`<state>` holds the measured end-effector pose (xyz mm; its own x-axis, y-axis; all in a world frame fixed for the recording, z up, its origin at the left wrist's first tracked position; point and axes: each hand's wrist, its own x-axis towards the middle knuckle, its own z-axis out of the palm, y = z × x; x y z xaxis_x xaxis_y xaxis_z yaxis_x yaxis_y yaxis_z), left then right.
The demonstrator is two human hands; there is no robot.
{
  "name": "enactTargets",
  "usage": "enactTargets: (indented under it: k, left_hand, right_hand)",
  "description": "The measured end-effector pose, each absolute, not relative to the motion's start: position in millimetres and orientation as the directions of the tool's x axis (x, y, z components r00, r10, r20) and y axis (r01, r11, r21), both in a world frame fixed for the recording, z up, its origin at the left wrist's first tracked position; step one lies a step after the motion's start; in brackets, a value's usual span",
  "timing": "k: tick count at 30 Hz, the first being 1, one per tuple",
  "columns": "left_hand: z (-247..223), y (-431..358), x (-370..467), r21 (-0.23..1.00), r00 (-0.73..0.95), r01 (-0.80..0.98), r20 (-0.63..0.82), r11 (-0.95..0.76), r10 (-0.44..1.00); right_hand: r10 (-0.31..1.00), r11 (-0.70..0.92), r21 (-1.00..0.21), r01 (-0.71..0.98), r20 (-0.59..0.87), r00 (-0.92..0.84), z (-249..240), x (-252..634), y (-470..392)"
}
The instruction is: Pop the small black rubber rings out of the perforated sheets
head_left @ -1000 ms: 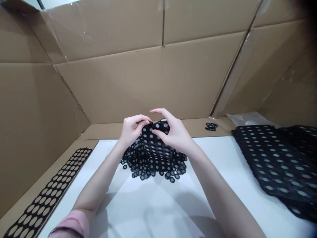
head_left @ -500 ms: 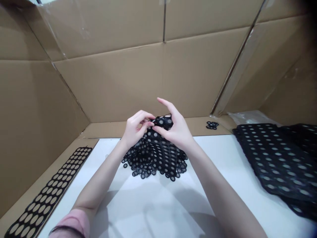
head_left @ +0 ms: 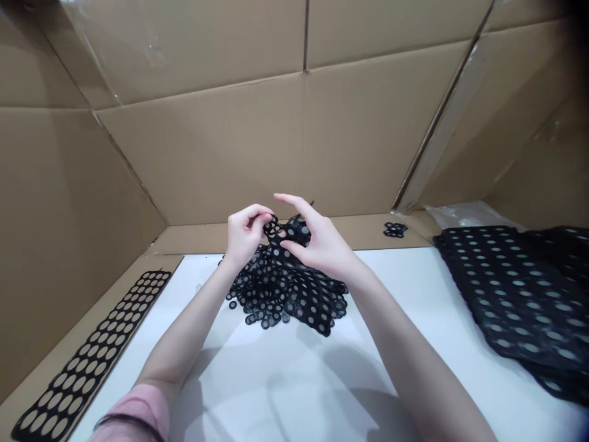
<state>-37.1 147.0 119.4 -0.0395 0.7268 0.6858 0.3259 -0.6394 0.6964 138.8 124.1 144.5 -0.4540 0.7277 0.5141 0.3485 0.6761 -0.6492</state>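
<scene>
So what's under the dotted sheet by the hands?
Small rings show around the edges of the sheet, on the white table. Whatever lies directly beneath it is covered and can't be seen.

Single head-worn view, looking forward and down; white tabletop close below, cardboard back wall ahead.

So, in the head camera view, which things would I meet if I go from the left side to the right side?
Black strip with round holes, left hand, right hand, small cluster of black rings, dotted black sheets.
</scene>
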Motion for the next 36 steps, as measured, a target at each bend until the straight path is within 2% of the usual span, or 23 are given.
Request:
enactTargets:
  k: [5, 6, 8, 11, 13, 14, 15, 17, 20, 21, 24, 26, 28, 30, 33, 36]
  left_hand:
    - [126.1, 167.5, -70.3, 0.745, -0.218, 0.205, 0.667, -0.635, 0.712]
    - [127.5, 169.6, -77.0, 0.756, -0.167, 0.226, 0.652, -0.615, 0.740]
    - [128.7, 170.6, -85.3, 0.782, 0.066, 0.309, 0.550, -0.541, 0.832]
    - [125.8, 168.1, -85.6, 0.704, 0.408, 0.533, 0.273, -0.470, 0.871]
    - [122.8, 167.0, -82.6, 0.600, 0.476, 0.652, 0.151, -0.463, 0.866]
    - [122.0, 166.7, -81.2, 0.559, 0.468, 0.690, 0.141, -0.460, 0.873]
    - [122.0, 166.2, -80.0, 0.536, 0.434, 0.712, 0.172, -0.454, 0.884]
    - [125.1, 163.4, -77.0, 0.555, 0.295, 0.693, 0.365, -0.460, 0.883]
    - [134.9, 152.9, -67.6, 0.584, 0.065, 0.549, 0.684, -0.598, 0.727]
    - [137.9, 148.4, -62.9, 0.559, 0.086, 0.507, 0.725, -0.656, 0.684]
    - [139.9, 138.7, -47.7, 0.511, 0.321, 0.431, 0.684, -0.744, 0.655]
    - [135.4, 137.9, -40.4, 0.576, 0.386, 0.363, 0.623, -0.733, 0.681]
    - [129.5, 140.6, -37.3, 0.672, 0.379, 0.276, 0.581, -0.688, 0.720]
    - [125.8, 144.0, -37.9, 0.713, 0.318, 0.227, 0.589, -0.663, 0.743]
    - [126.1, 146.6, -41.4, 0.690, 0.205, 0.242, 0.651, -0.682, 0.731]
    - [129.0, 146.3, -43.0, 0.664, 0.176, 0.292, 0.670, -0.689, 0.721]
  right_hand:
    - [0.680, 0.672, -0.686, 0.277, 0.426, -0.596, 149.9, 148.1, 119.4]
    - [0.677, 0.684, -0.676, 0.273, 0.449, -0.583, 150.9, 150.5, 120.0]
    - [0.700, 0.688, -0.665, 0.291, 0.501, -0.510, 151.8, 154.7, 122.8]
    - [0.738, 0.669, -0.654, 0.355, 0.522, -0.428, 151.8, 158.9, 128.4]
    - [0.750, 0.657, -0.654, 0.374, 0.515, -0.416, 151.1, 160.3, 131.2]
    - [0.757, 0.649, -0.658, 0.382, 0.507, -0.412, 150.6, 160.6, 132.3]
    - [0.765, 0.640, -0.662, 0.390, 0.501, -0.405, 149.7, 160.6, 133.4]
    - [0.778, 0.626, -0.657, 0.419, 0.497, -0.384, 147.0, 159.7, 135.8]
    - [0.779, 0.627, -0.640, 0.444, 0.517, -0.356, 141.9, 156.7, 139.8]
    - [0.776, 0.630, -0.640, 0.439, 0.521, -0.354, 140.5, 155.5, 140.9]
    - [0.759, 0.650, -0.657, 0.382, 0.530, -0.379, 138.6, 153.0, 143.0]
    - [0.736, 0.672, -0.660, 0.336, 0.543, -0.404, 139.3, 152.9, 143.6]
    - [0.721, 0.684, -0.663, 0.306, 0.549, -0.422, 140.8, 154.2, 144.0]
    - [0.718, 0.678, -0.677, 0.284, 0.531, -0.450, 142.1, 156.2, 144.8]
    - [0.734, 0.641, -0.728, 0.243, 0.490, -0.470, 141.7, 158.6, 147.3]
    - [0.780, 0.610, -0.746, 0.266, 0.507, -0.366, 139.0, 158.8, 151.3]
